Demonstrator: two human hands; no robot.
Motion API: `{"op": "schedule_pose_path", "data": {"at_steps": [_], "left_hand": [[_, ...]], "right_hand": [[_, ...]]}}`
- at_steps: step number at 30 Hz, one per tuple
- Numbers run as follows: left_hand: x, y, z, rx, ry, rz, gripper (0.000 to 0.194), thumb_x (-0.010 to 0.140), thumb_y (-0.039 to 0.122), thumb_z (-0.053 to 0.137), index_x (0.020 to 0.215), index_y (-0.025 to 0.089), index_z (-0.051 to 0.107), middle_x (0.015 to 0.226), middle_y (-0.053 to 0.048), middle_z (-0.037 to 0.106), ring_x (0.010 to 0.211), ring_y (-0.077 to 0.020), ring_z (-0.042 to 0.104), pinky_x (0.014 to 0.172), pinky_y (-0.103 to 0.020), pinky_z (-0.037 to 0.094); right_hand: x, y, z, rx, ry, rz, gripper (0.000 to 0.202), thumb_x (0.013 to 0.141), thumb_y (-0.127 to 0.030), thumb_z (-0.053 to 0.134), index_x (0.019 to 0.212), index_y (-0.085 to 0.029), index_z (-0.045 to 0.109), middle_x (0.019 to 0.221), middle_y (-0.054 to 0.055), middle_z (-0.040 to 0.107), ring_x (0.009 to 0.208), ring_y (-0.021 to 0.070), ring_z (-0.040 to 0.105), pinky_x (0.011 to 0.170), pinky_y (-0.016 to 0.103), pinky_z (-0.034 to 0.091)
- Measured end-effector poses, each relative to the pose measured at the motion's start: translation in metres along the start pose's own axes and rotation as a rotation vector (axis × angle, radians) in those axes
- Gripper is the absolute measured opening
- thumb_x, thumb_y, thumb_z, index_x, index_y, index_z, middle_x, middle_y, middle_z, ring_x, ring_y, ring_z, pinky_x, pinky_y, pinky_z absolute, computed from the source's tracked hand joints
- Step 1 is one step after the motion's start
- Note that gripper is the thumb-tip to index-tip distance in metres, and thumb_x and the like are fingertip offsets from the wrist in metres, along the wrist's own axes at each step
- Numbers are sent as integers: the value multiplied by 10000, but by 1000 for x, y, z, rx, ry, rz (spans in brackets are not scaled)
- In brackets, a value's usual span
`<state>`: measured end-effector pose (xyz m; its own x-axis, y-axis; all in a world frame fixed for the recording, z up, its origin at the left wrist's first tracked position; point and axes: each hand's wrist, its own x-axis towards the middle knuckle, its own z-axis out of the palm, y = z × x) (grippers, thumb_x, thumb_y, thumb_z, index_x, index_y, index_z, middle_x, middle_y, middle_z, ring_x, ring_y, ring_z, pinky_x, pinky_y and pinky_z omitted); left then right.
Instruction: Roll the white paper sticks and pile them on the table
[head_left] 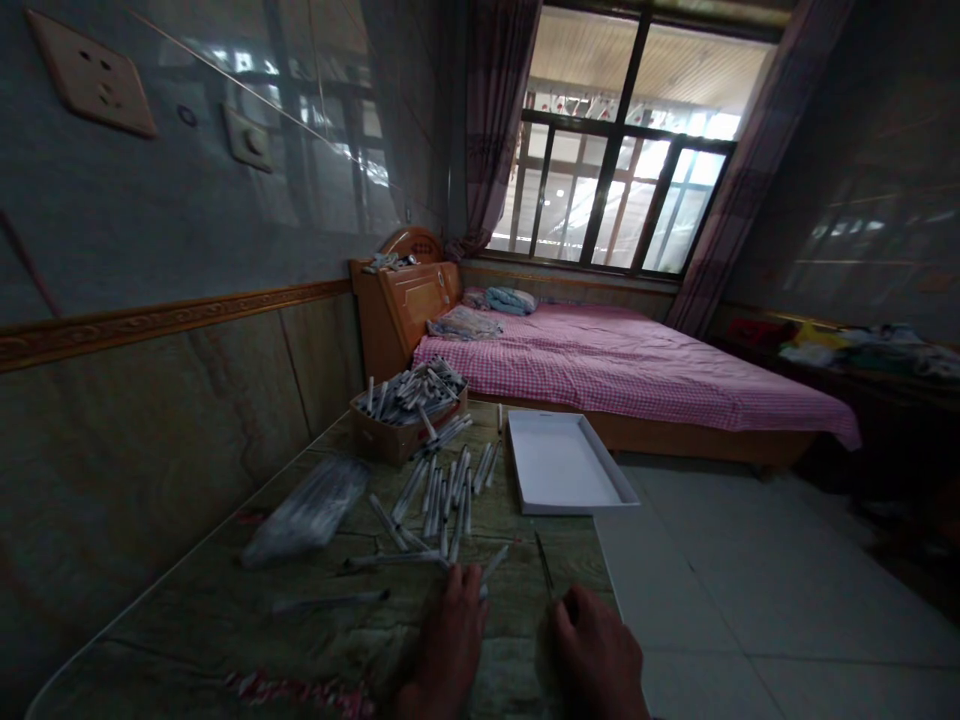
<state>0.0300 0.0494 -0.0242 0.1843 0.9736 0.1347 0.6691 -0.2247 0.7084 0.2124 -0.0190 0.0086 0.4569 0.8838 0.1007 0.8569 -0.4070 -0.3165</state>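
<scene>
My left hand (454, 635) rests at the near middle of the table, its fingertips at the near end of a pale tube (495, 563). My right hand (596, 645) is closed near the table's right edge, beside the lower end of a thin dark stick (544, 562); whether it grips the stick is hard to tell. Beyond my hands, several pale tubes (448, 495) lie loose. More tubes fill a brown box (390, 440). Another tube (330, 602) lies left of my left hand, with a clear plastic bag (307, 510) farther back.
An empty white tray (570, 460) sits at the table's far right, slightly over the edge. Small reddish scraps (300, 690) lie at the near left. Behind stands a bed (600, 360); a tiled wall (225, 420) borders the left.
</scene>
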Motion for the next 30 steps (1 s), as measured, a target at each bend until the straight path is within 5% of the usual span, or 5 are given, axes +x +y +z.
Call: {"op": "schedule_pose_path", "data": {"at_steps": [5, 9, 15, 21, 30], "left_hand": [[19, 54, 9, 290, -151, -24, 399, 878, 95, 490, 1238, 181, 640, 1262, -182, 628, 1007, -271, 689, 819, -329, 521], [30, 68, 17, 195, -150, -51, 384, 866, 126, 511, 1225, 169, 640, 1212, -177, 648, 1061, -280, 663, 876, -341, 496], [28, 53, 28, -278, -70, -33, 376, 759, 157, 578, 1111, 209, 699, 1208, -155, 689, 1170, -290, 615, 1020, -374, 434], [16, 45, 16, -494, -95, 7, 387, 745, 164, 540, 1065, 228, 747, 1129, -120, 744, 1101, -258, 660, 1029, -373, 453], [-24, -15, -57, -212, 9, 175, 400, 819, 116, 465, 1056, 284, 740, 1097, -59, 744, 1065, -230, 670, 981, -386, 511]], "right_hand": [[4, -4, 5, -68, 11, -44, 198, 906, -304, 503, 759, -248, 624, 798, 25, 739, 713, 181, 692, 549, 261, 308], [1, -3, 13, -75, 87, -64, 205, 921, -299, 505, 755, -249, 614, 793, 18, 723, 711, 175, 679, 557, 258, 329], [2, 0, 15, 147, 158, -153, 180, 924, -265, 469, 929, -249, 649, 942, 45, 710, 875, 200, 669, 739, 281, 467], [9, -17, 23, 291, 192, -292, 439, 868, -221, 525, 1299, -249, 603, 1267, 86, 642, 1164, 236, 596, 988, 351, 469], [12, -33, 28, 70, 122, -367, 370, 874, -227, 580, 1219, -307, 686, 1368, 83, 592, 1262, 294, 509, 1006, 435, 431]]}}
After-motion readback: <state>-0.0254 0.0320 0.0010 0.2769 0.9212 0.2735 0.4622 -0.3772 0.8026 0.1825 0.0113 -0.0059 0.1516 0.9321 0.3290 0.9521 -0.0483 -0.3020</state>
